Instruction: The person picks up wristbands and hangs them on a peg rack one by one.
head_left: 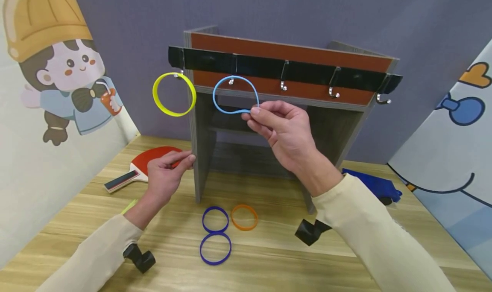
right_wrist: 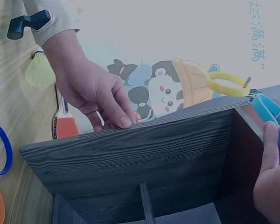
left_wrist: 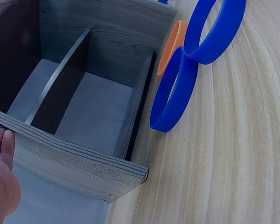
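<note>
In the head view, my right hand (head_left: pixel 286 132) pinches a light blue wristband (head_left: pixel 255 93) between thumb and fingers. The band's loop lies in front of the second hook (head_left: pixel 231 81), its lower side bent; whether it touches the hook I cannot tell. A yellow wristband (head_left: pixel 155 96) hangs from the leftmost hook. My left hand (head_left: pixel 165 172) holds the front edge of the left side panel of a grey wooden shelf (head_left: pixel 200 155). The right wrist view shows the left thumb (right_wrist: pixel 125 122) on that edge, fingers bent against the outer side.
Two dark blue wristbands (head_left: pixel 215 264) and an orange wristband (head_left: pixel 244 229) lie on the table before the shelf. A red table tennis bat (head_left: pixel 142 159) lies left, a blue object (head_left: pixel 370 185) right. A shuttlecock (right_wrist: pixel 38 71) rests near the left sleeve. More hooks (head_left: pixel 333 93) line the black strip.
</note>
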A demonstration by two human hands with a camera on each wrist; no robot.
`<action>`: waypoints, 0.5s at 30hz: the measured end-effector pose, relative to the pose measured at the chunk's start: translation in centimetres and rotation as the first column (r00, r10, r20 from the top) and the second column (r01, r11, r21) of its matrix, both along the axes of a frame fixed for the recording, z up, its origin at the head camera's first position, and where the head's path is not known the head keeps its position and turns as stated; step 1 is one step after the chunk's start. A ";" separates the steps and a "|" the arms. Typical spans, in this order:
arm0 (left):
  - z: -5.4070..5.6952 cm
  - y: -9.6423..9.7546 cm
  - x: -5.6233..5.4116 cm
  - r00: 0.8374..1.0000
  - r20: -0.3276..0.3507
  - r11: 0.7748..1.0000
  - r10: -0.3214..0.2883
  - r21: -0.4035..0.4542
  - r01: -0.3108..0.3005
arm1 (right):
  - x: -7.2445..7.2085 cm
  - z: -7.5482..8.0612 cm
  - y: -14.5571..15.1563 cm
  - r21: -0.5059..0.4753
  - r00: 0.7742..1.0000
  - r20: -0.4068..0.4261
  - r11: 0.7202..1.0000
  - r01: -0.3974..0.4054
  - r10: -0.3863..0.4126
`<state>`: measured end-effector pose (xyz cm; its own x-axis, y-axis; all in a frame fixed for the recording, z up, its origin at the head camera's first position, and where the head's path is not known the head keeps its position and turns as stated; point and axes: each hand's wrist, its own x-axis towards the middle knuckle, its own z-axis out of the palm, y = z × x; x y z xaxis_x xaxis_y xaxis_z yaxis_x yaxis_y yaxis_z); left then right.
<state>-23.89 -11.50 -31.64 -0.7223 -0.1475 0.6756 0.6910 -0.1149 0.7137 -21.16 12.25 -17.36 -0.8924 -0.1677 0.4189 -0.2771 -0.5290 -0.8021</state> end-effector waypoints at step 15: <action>0.0 0.1 0.0 1.000 -0.014 1.000 -0.004 0.013 0.004 | -0.2 -0.7 -0.2 0.108 1.000 -0.007 0.994 0.021 -0.021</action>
<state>-23.89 -11.38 -31.65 -0.7137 -0.1536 0.6834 0.7002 -0.1272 0.7026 -21.41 12.04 -18.02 -0.8937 -0.1936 0.4048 -0.2925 -0.4328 -0.8527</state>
